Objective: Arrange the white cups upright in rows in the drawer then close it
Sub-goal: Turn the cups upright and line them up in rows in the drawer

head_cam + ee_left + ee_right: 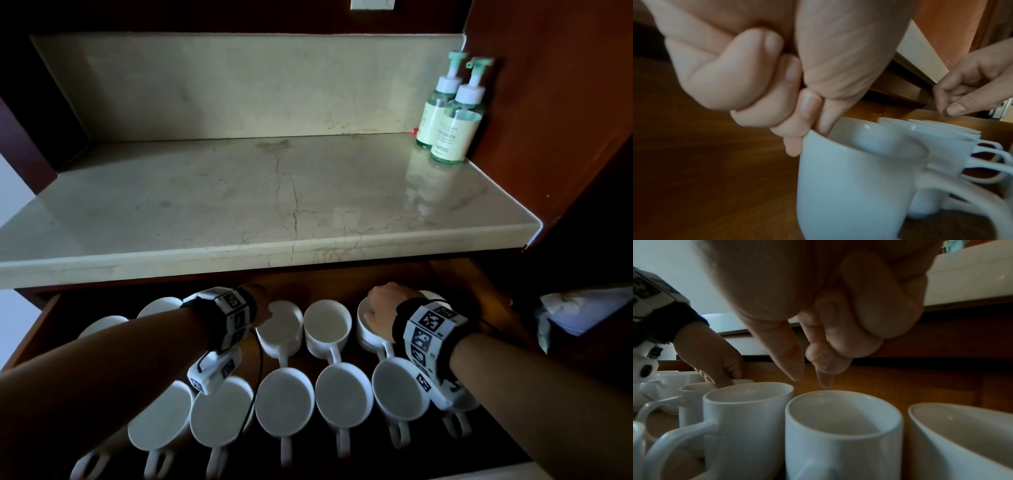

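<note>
White cups stand upright in two rows in the open wooden drawer (pixel 44 329), handles toward me; the front row (pixel 342 394) holds several. My left hand (pixel 265 313) (pixel 813 128) pinches the rim of a back-row cup (pixel 284 332) (pixel 849 186), thumb inside and fingers outside; this cup leans slightly in the left wrist view. My right hand (pixel 376 311) (pixel 809 379) hovers just over another back-row cup (pixel 366 339) (pixel 842 434). Its thumb and forefinger point down, apart, with nothing between them. A further cup at the back right is mostly hidden behind that wrist.
A marble counter (pixel 274 205) overhangs the back of the drawer, close above both hands. Two green pump bottles (pixel 452 113) stand at its back right corner. A brown cabinet wall (pixel 565 137) closes the right side. Something white and crumpled (pixel 582 315) lies right of the drawer.
</note>
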A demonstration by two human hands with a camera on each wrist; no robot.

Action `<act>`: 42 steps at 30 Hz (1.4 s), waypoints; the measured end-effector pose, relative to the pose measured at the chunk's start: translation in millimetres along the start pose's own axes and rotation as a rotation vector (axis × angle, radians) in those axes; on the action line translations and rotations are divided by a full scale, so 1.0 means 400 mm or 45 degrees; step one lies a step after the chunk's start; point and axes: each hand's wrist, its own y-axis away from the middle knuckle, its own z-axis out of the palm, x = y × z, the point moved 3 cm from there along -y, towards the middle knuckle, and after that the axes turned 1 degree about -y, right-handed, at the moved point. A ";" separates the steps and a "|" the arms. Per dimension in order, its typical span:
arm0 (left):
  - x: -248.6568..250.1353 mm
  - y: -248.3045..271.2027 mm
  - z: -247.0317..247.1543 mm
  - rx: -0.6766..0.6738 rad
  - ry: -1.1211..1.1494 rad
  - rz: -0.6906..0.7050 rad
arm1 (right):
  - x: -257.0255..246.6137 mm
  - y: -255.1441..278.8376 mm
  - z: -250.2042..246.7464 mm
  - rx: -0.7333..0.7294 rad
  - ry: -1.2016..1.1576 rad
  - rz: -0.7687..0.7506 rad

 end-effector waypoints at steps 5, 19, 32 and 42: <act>0.012 0.005 -0.011 -0.005 -0.044 0.023 | 0.003 0.000 0.001 0.008 0.017 0.015; -0.292 0.057 0.111 0.061 0.033 -0.301 | -0.034 -0.033 -0.004 0.019 -0.053 -0.068; -0.415 0.014 0.166 0.050 0.227 -0.581 | -0.048 -0.028 -0.001 0.037 -0.016 -0.037; -0.336 0.002 0.147 0.131 0.427 -0.388 | -0.044 -0.023 -0.009 0.014 -0.020 -0.029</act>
